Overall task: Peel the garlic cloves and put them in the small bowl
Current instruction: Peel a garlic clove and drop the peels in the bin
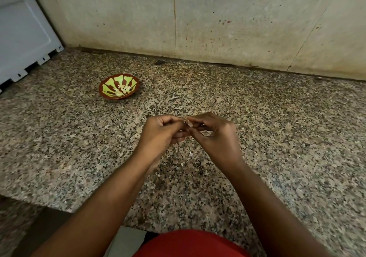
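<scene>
My left hand [161,133] and my right hand [215,133] meet fingertip to fingertip above the middle of the granite counter [277,128]. Together they pinch a small garlic clove [189,123], of which only a pale sliver shows between the fingers. The small bowl [111,95], brown with a green leaf pattern, stands on the counter to the far left of my hands. Several pale peeled cloves [124,88] lie inside it.
A few bits of pale garlic skin [191,153] lie on the counter under my wrists. A grey appliance [23,34] stands at the far left. A stained stone wall [217,19] rises behind the counter. The counter's front edge steps back at the lower left.
</scene>
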